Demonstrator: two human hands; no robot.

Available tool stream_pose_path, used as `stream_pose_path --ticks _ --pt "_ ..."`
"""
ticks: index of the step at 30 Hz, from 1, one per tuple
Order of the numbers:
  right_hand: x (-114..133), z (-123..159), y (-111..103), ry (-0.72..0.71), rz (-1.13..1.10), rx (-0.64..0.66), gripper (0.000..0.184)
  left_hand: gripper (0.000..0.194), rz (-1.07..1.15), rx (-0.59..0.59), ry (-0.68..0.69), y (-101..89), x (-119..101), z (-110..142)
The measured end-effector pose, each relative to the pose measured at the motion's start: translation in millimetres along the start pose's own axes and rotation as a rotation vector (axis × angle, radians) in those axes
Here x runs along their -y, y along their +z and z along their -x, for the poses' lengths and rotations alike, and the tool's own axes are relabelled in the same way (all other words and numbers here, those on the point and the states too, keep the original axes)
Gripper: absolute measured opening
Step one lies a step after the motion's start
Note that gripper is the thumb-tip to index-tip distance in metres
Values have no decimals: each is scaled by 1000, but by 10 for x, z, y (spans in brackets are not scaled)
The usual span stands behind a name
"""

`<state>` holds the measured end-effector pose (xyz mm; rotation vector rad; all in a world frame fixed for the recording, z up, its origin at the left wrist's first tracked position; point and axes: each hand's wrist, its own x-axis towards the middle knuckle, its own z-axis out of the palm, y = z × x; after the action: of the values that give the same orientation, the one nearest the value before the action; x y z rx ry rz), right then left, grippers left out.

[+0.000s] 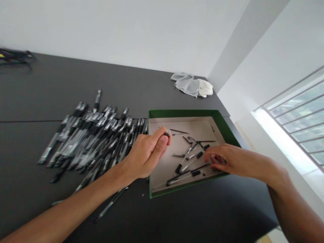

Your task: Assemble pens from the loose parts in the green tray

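My left hand [152, 150] is closed in a fist over the left side of a green-rimmed box [150, 155]. Out of the top of that fist pokes the end of a pen [167, 133], clear with a black part; the rest of it is hidden by my fingers. My right hand [220, 157] reaches into the right part of the box, fingers bent and thumb apart, with nothing clearly visible between them. Beside its fingertips lie loose pen parts [192, 156]: clear barrels, black caps and thin dark refills, scattered over the pale box bottom.
Left of the box, a large pile of black-and-clear pens [96, 135] covers part of the dark table [141, 79]. White gloves [192, 85] lie behind the box near the wall. A dark tangled item [15, 56] sits at the far left. A barred window [301, 114] is on the right.
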<state>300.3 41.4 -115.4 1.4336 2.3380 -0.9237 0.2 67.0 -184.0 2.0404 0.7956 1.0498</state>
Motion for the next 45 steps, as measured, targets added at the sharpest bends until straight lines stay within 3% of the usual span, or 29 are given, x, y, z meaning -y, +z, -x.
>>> stream_pose_path --ticks 4,9,15,20,24,27,31,36,45 --pt "-51 -83 16 -1 36 44 11 36 -13 7 -17 -5 4 4" --pt "-246 -93 -91 174 35 -4 15 37 -35 17 -9 -18 -7 -8" --pt "-409 -170 -8 278 93 91 16 39 -31 4 -27 -14 -27 -13" --pt "-232 -107 -4 414 293 75 19 40 -27 0 -39 -14 -36 -19" --pt "122 -90 -101 375 416 120 12 38 -23 18 -9 -20 -33 -30" --pt "228 -183 -112 390 503 230 11 37 -30 12 3 -21 -35 -34" --pt "137 -272 -51 346 612 287 24 37 -45 21 -4 -20 -28 -27" --pt "58 -254 -25 332 640 324 22 39 -50 26 -25 -17 -5 -16" --pt "68 -296 -30 270 655 242 32 37 -57 46 -6 -20 3 -25"
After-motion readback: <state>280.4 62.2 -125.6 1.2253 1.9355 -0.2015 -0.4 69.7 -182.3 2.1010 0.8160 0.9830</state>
